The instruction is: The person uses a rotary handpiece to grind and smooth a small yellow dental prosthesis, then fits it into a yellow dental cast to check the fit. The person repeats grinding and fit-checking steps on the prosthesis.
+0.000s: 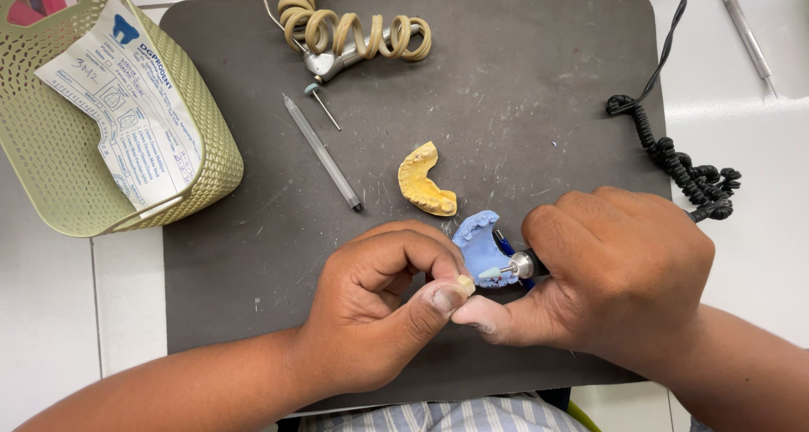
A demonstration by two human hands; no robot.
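My left hand (383, 301) pinches a small cream tooth-shaped piece (465, 284) between thumb and forefinger. My right hand (619, 276) grips a rotary handpiece (521, 267) whose pale tip (490, 273) points at that piece. Both thumbs touch. Just behind the tip lies a blue dental model (479, 242) on the dark grey mat (539, 103). A yellow dental model (424, 182) rests on the mat a little farther back.
A pale green perforated basket (202, 120) with a printed paper form (126, 103) stands at the left. A clear pen (322, 151), a small bur (323, 105), a coiled beige hose with a metal nozzle (354, 34) and a black coiled cord (683, 166) lie around.
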